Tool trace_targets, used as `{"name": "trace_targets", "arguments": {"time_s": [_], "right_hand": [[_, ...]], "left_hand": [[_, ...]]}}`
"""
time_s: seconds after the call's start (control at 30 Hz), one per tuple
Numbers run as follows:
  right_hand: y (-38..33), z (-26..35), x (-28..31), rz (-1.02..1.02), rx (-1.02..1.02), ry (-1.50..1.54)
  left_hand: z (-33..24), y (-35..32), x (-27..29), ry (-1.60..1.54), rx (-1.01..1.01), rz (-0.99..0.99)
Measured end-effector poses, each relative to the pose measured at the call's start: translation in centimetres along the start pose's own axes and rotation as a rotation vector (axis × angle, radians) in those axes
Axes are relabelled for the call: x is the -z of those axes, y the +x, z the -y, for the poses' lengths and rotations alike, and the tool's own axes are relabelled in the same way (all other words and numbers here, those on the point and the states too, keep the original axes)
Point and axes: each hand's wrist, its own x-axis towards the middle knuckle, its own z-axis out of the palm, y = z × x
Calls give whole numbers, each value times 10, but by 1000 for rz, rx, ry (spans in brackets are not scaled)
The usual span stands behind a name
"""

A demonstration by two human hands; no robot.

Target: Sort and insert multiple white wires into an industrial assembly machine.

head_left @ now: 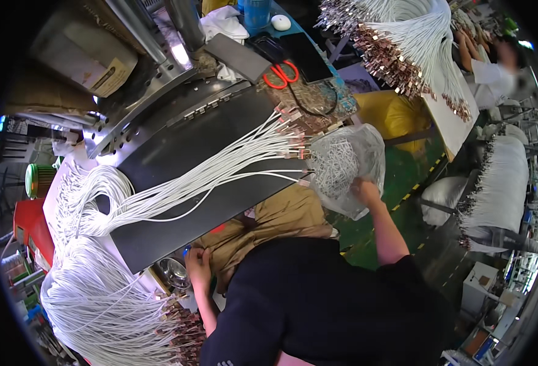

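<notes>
My right hand (366, 191) is at the right side of a clear plastic bag (374, 146) filled with small white pieces (336, 161). Its fingers curl in toward the pieces, and whatever they hold is hidden. Down at the table's front edge, my left hand (197, 267) has its fingers drawn together beside a shiny metal bowl (174, 272). A small blue spot shows at those fingertips, too small to name. Between the hands, a bundle of white cables (208, 168) lies across the black tabletop (153, 241), its copper-coloured ends pointing toward the bag.
Orange-handled scissors (281, 74) and a dark flat slab (238, 58) lie at the back. A large heap of white cables (98, 299) hangs at the lower left. Another cable pile (403, 55) covers the far-right table, where a co-worker (494, 73) stands. A yellow sack (403, 116) sits behind the bag.
</notes>
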Motion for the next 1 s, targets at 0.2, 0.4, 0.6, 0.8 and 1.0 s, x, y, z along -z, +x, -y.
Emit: {"name": "trace_targets", "arguments": {"time_s": [0.2,0.4,0.6,0.8,1.0], "right_hand": [[18,134,30,-280,-79,491],[11,352,88,28,683,652],[-30,506,48,353,1285,239],[-5,465,17,490,1142,112],[13,460,54,400,1211,-128]], "left_hand": [[-110,-23,48,-352,111,81],[-203,64,121,-311,-534,153],[-115,127,184,283,-349,-86],[-116,171,168,271,-459,-106],[-98,159,188,125,-234,-114]]}}
